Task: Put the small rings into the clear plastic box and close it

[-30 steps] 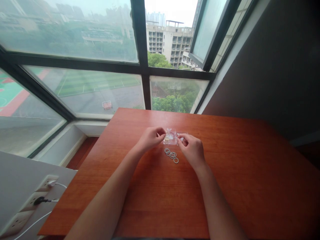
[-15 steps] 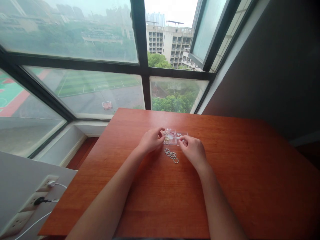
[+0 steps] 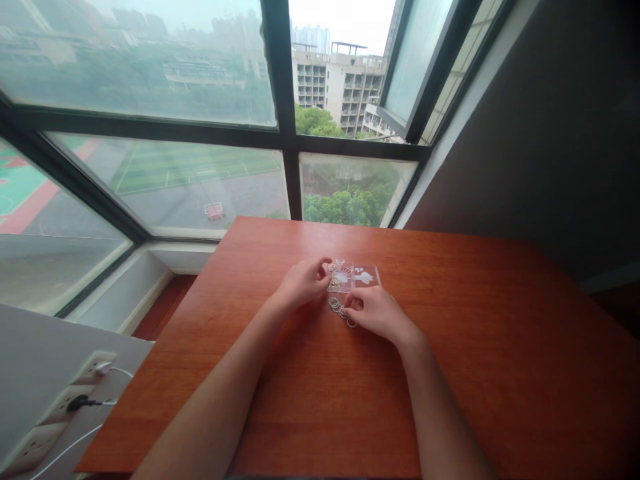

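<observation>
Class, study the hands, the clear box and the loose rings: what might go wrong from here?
The loose rings lie close together, some overlapping, so the right hand might nudge neighbours across the table. The clear box has its lid open; a bump from the left hand, at its edge, might spill the small items inside.

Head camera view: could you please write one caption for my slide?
Left hand beside a clear box, right hand at loose gray rings on a red-brown table.
</observation>
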### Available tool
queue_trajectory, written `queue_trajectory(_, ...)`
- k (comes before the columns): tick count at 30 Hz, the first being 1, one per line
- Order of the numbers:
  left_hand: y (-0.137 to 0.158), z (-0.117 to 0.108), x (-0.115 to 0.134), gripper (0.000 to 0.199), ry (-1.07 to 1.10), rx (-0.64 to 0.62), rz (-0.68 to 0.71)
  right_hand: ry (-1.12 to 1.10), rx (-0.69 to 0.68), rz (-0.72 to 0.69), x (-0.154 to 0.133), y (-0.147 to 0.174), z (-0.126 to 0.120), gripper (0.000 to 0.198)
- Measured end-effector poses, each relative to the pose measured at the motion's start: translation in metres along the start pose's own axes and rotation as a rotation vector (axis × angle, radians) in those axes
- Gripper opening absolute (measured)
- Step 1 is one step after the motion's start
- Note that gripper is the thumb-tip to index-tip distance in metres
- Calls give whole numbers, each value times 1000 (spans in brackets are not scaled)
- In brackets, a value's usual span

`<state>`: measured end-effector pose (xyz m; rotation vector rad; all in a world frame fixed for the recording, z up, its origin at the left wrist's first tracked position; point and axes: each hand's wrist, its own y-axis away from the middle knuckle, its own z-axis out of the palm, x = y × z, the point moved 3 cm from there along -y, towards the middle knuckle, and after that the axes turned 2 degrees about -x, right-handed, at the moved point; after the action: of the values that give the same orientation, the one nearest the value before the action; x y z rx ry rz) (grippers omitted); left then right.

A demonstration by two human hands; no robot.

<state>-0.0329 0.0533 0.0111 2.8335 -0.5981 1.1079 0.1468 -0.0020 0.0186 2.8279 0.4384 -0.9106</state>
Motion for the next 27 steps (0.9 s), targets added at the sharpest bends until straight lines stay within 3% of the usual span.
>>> queue_trajectory(7,1,-4,2,38,3,8,-3,-38,-2,-19,0,-1,2,11)
queue_trajectory(17,-1,-8,14,25,117,52,54,-129,389,23,7,-6,-15,16)
queue_trajectory(27,1,-2,38,20,255,-46,96,-138,455,54,7,-6,-19,19)
